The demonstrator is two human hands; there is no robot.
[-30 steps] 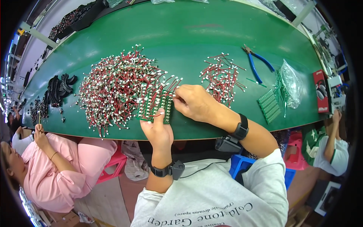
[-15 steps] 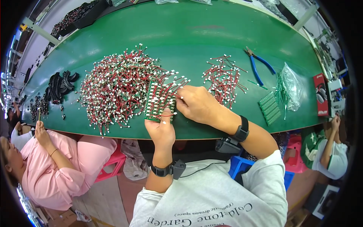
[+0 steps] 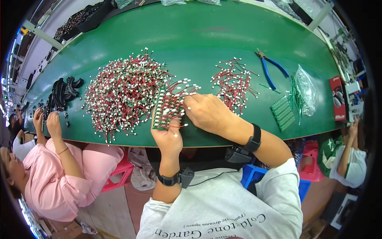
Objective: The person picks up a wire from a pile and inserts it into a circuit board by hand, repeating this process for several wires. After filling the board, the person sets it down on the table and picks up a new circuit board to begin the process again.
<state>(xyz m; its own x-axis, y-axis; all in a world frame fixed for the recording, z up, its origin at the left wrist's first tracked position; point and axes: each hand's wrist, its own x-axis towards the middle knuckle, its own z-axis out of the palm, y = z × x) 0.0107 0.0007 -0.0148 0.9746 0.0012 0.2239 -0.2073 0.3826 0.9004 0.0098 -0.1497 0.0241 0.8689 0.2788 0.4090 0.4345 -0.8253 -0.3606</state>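
Note:
My left hand (image 3: 168, 140) is closed on the near edge of a green circuit board panel (image 3: 160, 113), thumb on top. Rows of white connectors cover the panel, and red wires with white plugs stand up from its right side. At that right edge my right hand (image 3: 209, 113) has its fingers pinched together by a red wire lead. The fingertips partly hide what they grip. Directly left of the panel lies a big heap of red wire leads with white plugs and small green boards (image 3: 123, 93). A smaller pile of red wire leads (image 3: 232, 85) lies beyond my right hand.
Blue-handled cutters (image 3: 267, 71) lie at the right on the green table (image 3: 191, 44). Near them are a bare green panel (image 3: 283, 113), green strips, a clear plastic bag (image 3: 307, 91) and a red box (image 3: 337, 99). Black parts (image 3: 59, 92) lie left, before a co-worker in pink (image 3: 55, 175).
The panel has tilted slightly in my left hand, and my right hand has shifted a little lower at its edge. The co-worker on the left has raised both hands above the table edge.

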